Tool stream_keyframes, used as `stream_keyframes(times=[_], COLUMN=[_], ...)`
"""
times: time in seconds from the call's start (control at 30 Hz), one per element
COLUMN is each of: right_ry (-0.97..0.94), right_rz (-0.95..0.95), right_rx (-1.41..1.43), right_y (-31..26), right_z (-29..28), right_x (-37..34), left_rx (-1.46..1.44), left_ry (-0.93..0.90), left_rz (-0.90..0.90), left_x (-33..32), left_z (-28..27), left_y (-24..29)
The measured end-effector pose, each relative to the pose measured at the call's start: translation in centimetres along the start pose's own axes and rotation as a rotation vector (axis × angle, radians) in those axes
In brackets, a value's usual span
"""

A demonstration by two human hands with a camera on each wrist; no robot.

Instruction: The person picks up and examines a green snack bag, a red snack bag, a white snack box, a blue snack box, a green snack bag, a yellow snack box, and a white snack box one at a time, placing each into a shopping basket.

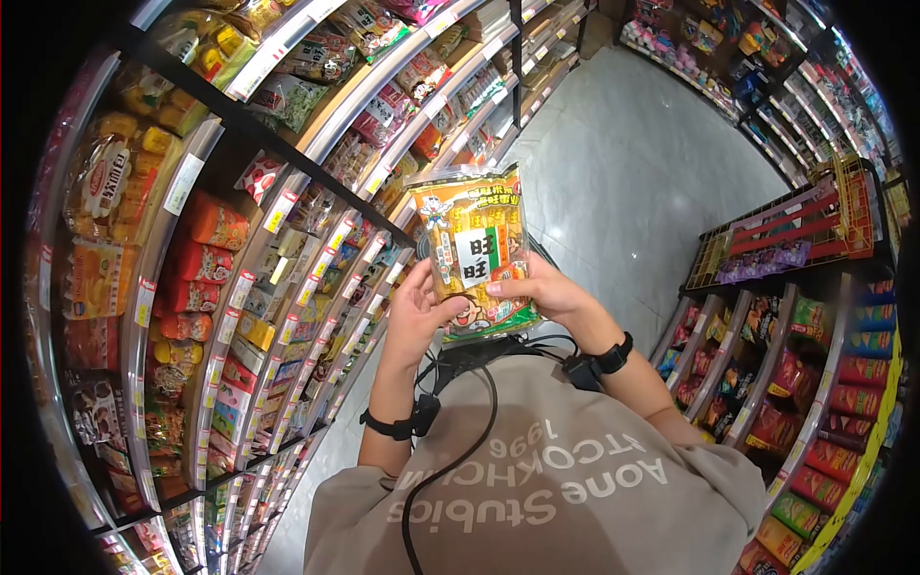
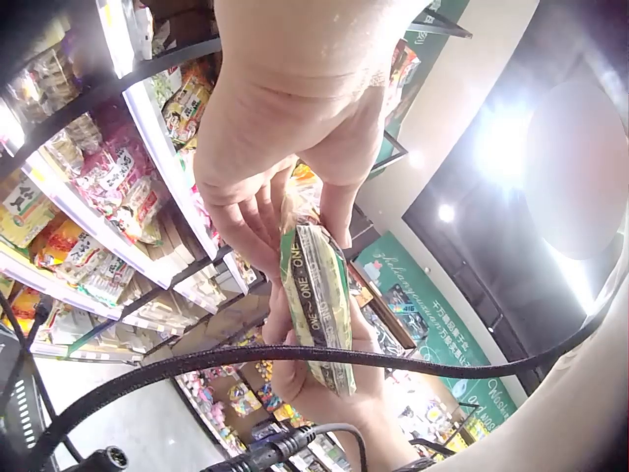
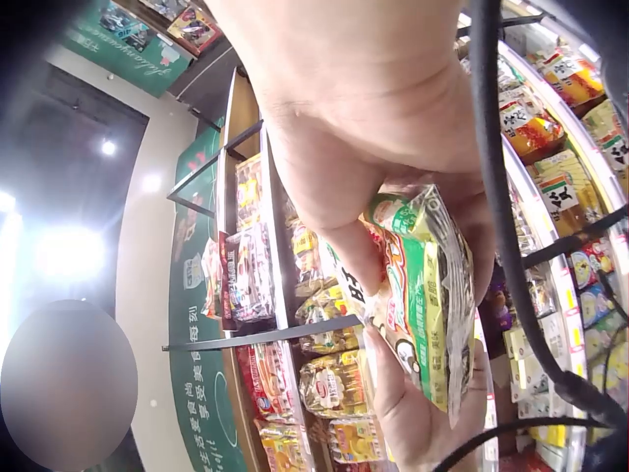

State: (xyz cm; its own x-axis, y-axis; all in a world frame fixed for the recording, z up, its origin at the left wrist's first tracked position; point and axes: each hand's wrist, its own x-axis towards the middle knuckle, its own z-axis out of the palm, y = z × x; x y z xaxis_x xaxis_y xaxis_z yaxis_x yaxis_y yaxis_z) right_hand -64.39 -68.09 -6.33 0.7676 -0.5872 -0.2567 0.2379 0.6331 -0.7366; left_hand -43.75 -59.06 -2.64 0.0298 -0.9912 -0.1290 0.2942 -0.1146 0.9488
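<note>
An orange, yellow and green snack bag (image 1: 474, 251) with a white label is held up in front of the chest in the head view. The left hand (image 1: 418, 311) grips its lower left edge, thumb on the front. On the lower right edge is the right hand (image 1: 556, 290), its thumb lying across the front. In the left wrist view the bag (image 2: 319, 300) appears edge-on, with the left hand (image 2: 295, 147) around one end. The right wrist view shows the bag's green side (image 3: 423, 295) under the right hand (image 3: 383, 138); fingers behind the bag are partly hidden.
Shelves of packaged snacks (image 1: 196, 278) curve along the left. More shelves (image 1: 767, 383) and a wire rack (image 1: 786, 235) stand at the right. Grey floor (image 1: 613, 144) stretches ahead between them. A black cable (image 1: 455, 465) hangs over the shirt front.
</note>
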Motion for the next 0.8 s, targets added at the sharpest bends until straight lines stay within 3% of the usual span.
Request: stream_keyframes(times=[0.57,0.8], right_ry=[0.11,0.328], right_rz=[-0.053,-0.099], right_rx=[0.092,0.16], right_y=[-1.6,-2.0], right_z=[-2.4,-9.9], right_x=[-0.6,3.7], left_rx=[0.08,0.17], left_ry=[-0.095,-0.065], left_rz=[-0.119,-0.152], left_x=[1.7,1.2], left_z=[0.2,-1.3], left_y=[-1.1,-0.8])
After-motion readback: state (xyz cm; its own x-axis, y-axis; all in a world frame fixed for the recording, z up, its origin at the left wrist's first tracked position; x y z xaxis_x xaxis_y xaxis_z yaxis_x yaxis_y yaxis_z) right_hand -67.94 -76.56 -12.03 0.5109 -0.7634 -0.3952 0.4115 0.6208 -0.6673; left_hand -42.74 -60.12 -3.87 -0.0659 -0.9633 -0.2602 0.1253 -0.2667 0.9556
